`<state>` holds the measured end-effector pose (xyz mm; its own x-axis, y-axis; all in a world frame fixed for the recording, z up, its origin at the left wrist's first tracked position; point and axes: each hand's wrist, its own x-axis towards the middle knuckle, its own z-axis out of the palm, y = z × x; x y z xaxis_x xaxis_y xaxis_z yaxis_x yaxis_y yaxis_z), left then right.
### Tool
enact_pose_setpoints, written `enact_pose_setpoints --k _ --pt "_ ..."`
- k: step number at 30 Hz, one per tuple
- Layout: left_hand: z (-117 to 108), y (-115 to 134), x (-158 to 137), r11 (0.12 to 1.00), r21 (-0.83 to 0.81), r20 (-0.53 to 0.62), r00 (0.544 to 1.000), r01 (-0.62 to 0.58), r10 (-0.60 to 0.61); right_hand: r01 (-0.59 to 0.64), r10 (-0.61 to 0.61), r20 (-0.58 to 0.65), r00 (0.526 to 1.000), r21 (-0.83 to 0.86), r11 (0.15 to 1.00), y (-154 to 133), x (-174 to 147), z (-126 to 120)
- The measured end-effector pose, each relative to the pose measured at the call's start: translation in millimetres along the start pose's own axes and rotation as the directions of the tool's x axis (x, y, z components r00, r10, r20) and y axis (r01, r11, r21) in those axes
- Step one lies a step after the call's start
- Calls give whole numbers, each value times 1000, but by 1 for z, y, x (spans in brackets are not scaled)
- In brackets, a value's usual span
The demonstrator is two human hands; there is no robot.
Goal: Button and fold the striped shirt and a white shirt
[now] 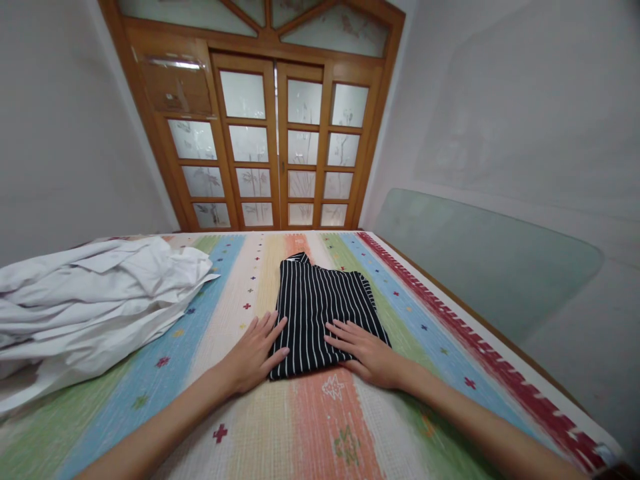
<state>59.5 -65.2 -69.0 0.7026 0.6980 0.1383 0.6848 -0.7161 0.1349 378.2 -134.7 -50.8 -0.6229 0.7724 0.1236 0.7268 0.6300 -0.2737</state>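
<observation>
A black, white-striped garment [320,300] lies folded flat on striped bedding [250,433].

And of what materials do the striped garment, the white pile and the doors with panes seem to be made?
Striped garment: matte fabric, by its soft folded edges; the fibre I cannot tell.
White pile: matte cloth, perhaps cotton, since it wrinkles loosely.
Door frames: probably varnished wood, by the warm brown tone.
Panes: likely frosted glass, pale and cloudy with plant patterns.

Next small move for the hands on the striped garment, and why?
I'd probably slide the left hand forward to even out the striped garment: its far edge looks uneven, jutting up at the left, while the right hand rests on its near right part and could steady it.
</observation>
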Motion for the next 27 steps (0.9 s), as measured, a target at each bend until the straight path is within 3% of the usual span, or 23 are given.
enact_pose_setpoints --k 8,11,13,15,20,23,27 --pt "16 44 54 999 -28 -35 998 47 -48 -59 69 -38 997 208 976 75 -16 -26" --pt "14 56 83 996 -23 5 996 88 -88 -179 239 -93 967 424 888 105 -15 -36" --pt "14 61 103 994 -7 24 993 113 -113 -312 437 -159 885 494 811 123 -11 -39" --pt "16 66 121 993 -13 23 993 120 -120 -400 544 -227 808 465 789 141 -5 -39" --pt "23 74 157 991 -37 18 992 125 -124 -510 607 -413 679 330 795 183 2 -32" --pt "23 77 175 987 -71 57 988 144 -140 -523 577 -446 684 251 815 199 1 -30" --pt "22 81 193 976 -109 89 980 187 -178 -574 611 -402 682 224 788 214 -6 -37"
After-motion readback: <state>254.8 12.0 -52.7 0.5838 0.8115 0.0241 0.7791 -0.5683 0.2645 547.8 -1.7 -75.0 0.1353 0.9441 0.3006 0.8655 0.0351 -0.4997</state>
